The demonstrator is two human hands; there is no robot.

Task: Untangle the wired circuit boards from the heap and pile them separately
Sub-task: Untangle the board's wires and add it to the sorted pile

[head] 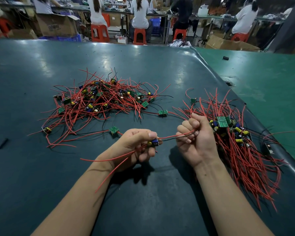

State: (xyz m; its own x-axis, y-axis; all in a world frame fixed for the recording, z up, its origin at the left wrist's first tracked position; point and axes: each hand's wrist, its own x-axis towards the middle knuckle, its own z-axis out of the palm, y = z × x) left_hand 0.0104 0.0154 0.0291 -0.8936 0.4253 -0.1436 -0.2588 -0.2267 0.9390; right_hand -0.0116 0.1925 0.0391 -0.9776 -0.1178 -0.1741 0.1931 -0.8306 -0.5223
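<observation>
On the dark green table (pixel 32 167), two masses of wired circuit boards are seen. The tangled heap (pixel 102 101) is spread across the middle of the table, its red and black wires splayed outward, with a few boards lying loose at its near edge. The separate pile (pixel 235 137) is laid at the right, near the table's edge, its boards bunched together and its red wires fanned toward the viewer. Between the two, in front of them, both hands are held above the surface. A small circuit board (pixel 154 142) with blue and yellow components is pinched by the left hand (pixel 136 145) between thumb and curled fingers, and two red wires trail from it down over the left wrist. The red and black wires (pixel 170 137) leading rightward from that board are gripped in the clenched right hand (pixel 194 138), and are stretched nearly straight between the two hands. The right hand is held just beside the pile's boards.
</observation>
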